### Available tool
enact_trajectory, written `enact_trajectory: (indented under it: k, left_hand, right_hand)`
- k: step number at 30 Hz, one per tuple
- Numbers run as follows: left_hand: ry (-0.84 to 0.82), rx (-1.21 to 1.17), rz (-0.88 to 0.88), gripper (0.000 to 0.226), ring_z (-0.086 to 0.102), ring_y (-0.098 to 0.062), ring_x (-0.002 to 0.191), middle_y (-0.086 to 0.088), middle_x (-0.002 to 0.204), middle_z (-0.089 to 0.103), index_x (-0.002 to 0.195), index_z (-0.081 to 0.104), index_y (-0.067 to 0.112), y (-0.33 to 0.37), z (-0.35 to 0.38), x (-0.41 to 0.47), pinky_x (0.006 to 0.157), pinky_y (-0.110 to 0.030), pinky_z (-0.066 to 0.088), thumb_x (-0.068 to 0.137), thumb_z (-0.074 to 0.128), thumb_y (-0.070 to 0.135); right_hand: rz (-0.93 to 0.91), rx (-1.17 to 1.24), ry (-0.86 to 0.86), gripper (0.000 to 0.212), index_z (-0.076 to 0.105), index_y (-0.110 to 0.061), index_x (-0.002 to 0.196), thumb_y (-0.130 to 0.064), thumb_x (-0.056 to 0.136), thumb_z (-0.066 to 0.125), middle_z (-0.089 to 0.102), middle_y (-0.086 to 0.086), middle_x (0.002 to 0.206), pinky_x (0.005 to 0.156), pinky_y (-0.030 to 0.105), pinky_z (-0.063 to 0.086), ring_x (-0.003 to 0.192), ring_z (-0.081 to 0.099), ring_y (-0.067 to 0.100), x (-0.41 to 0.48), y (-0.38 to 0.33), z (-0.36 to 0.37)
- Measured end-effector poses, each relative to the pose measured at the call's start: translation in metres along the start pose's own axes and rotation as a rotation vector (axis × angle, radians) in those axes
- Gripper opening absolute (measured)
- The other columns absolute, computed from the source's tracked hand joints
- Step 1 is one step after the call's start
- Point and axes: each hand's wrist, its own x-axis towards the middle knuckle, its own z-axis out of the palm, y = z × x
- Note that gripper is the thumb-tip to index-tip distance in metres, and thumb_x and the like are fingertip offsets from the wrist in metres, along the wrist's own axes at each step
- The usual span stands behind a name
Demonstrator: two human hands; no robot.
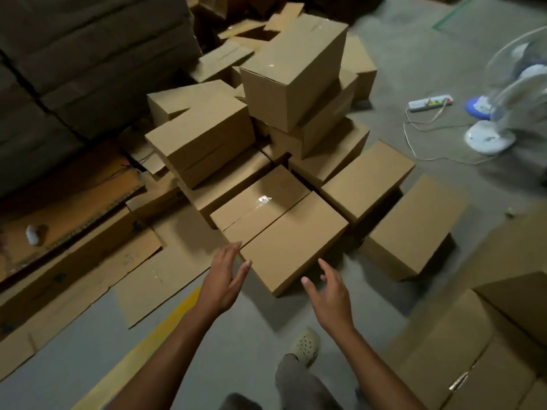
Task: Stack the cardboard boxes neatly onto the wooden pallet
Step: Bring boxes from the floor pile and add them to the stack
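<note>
Head view: left hand (226, 276) and right hand (328, 288), both open and empty, flank the near box (293, 241) on the floor. Pallet not visible. Risk: uneven grip on the smooth sides lets the box slip or tilt.
</note>
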Motion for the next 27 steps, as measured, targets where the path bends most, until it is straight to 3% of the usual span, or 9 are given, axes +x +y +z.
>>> enact_trajectory:
  k: [5,8,11,13,16,18,22,25,27]
  left_hand:
    - [-0.148,0.021,0.01,0.057,0.041,-0.02,0.14,-0.004,0.154,0.043,0.152,0.038,0.019,-0.024,0.029,0.092,0.11,-0.036,0.035,0.103,0.045,0.047]
    - [-0.2,-0.143,-0.131,0.05,0.044,-0.021,0.137,-0.004,0.148,0.049,0.147,0.048,0.015,-0.057,0.062,0.138,0.111,-0.037,0.037,0.104,0.046,0.041]
    - [-0.244,-0.365,-0.369,0.029,0.052,-0.019,0.117,0.002,0.118,0.06,0.114,0.064,0.019,-0.106,0.106,0.183,0.098,-0.036,0.04,0.105,0.047,0.04]
    - [-0.271,-0.397,-0.43,0.023,0.049,-0.018,0.102,0.004,0.1,0.054,0.095,0.059,0.023,-0.144,0.139,0.211,0.09,-0.04,0.04,0.105,0.048,0.041]
    - [-0.326,-0.321,-0.394,0.022,0.047,-0.015,0.098,0.002,0.098,0.053,0.097,0.058,0.019,-0.199,0.188,0.253,0.082,-0.035,0.039,0.106,0.046,0.036]
    - [-0.375,-0.243,-0.328,0.024,0.05,-0.014,0.105,0.003,0.107,0.058,0.112,0.064,0.017,-0.233,0.218,0.278,0.086,-0.03,0.038,0.107,0.047,0.033]
    - [-0.443,0.002,-0.166,0.059,0.056,-0.027,0.121,-0.011,0.133,0.06,0.133,0.061,0.01,-0.3,0.271,0.322,0.101,-0.039,0.043,0.098,0.048,0.056]
    - [-0.464,0.191,-0.056,0.063,0.051,-0.034,0.123,-0.013,0.132,0.057,0.125,0.064,0.007,-0.335,0.3,0.342,0.1,-0.043,0.043,0.099,0.042,0.061]
    - [-0.398,0.263,0.02,0.049,0.044,-0.038,0.121,-0.018,0.127,0.055,0.126,0.062,0.005,-0.343,0.312,0.345,0.101,-0.047,0.038,0.103,0.046,0.045]
  right_hand:
    - [0.142,-0.015,-0.027,0.065,0.036,-0.025,0.154,-0.045,0.097,0.061,0.039,0.002,0.156,0.108,0.038,0.045,0.138,0.044,0.02,0.067,0.022,0.032]
    - [0.294,0.048,-0.005,0.063,0.04,-0.022,0.152,-0.041,0.097,0.063,0.045,0.004,0.151,0.104,0.034,0.045,0.132,0.05,0.02,0.1,0.051,0.06]
    - [0.472,0.108,0.013,0.058,0.045,-0.021,0.148,-0.04,0.096,0.064,0.052,0.007,0.146,0.096,0.03,0.045,0.123,0.056,0.02,0.133,0.093,0.1]
    - [0.549,0.118,0.009,0.058,0.046,-0.02,0.147,-0.04,0.096,0.065,0.053,0.007,0.145,0.097,0.031,0.044,0.123,0.057,0.022,0.154,0.128,0.132]
    - [0.624,0.118,0.015,0.059,0.046,-0.017,0.147,-0.04,0.096,0.065,0.053,0.008,0.145,0.104,0.034,0.043,0.129,0.054,0.024,0.19,0.179,0.182]
    - [0.669,0.135,0.007,0.062,0.044,-0.018,0.149,-0.041,0.095,0.066,0.053,0.008,0.147,0.107,0.038,0.044,0.131,0.052,0.024,0.215,0.21,0.217]
    - [0.595,-0.038,0.06,0.072,0.032,-0.02,0.155,-0.035,0.094,0.066,0.038,0.009,0.155,0.109,0.038,0.042,0.138,0.043,0.028,0.254,0.252,0.283]
    - [0.351,-0.358,-0.033,0.072,0.025,-0.02,0.158,-0.033,0.096,0.059,0.013,0.007,0.167,0.116,0.037,0.034,0.151,0.02,0.026,0.269,0.268,0.317]
    - [0.308,-0.444,-0.183,0.077,0.014,-0.016,0.161,-0.035,0.098,0.055,-0.002,0.006,0.169,0.12,0.037,0.03,0.155,0.004,0.022,0.269,0.277,0.333]
